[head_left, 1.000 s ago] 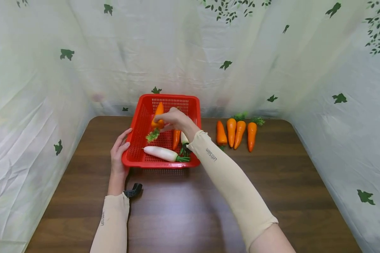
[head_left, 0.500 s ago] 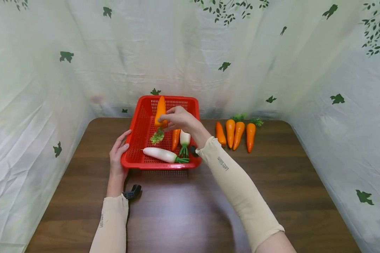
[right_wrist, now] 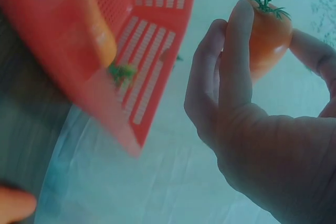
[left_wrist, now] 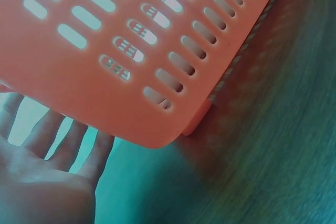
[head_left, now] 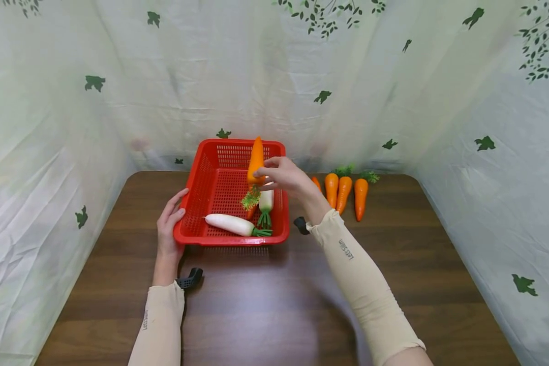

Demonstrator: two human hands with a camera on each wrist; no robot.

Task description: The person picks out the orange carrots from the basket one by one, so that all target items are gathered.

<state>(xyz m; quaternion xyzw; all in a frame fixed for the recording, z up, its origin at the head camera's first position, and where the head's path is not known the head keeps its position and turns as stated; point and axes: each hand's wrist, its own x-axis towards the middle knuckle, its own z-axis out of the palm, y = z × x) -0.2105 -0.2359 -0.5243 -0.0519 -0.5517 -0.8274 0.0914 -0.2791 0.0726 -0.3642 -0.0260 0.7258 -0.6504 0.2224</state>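
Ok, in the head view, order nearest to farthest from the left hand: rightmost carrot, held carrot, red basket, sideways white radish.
1. Red basket: touching the left hand.
2. Sideways white radish: in the basket's near end.
3. Held carrot: in the right hand.
4. Rightmost carrot: on the table, right side.

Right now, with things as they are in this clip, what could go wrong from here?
The orange, tapered carrot is pinched near its thick end by the fingers of the right hand, so it might tilt or slip.
Its feathery green top appears close to the white radish with green stems, and might brush it.
The left hand touches only the left side of the red perforated plastic basket; a bump opposite could shift it.
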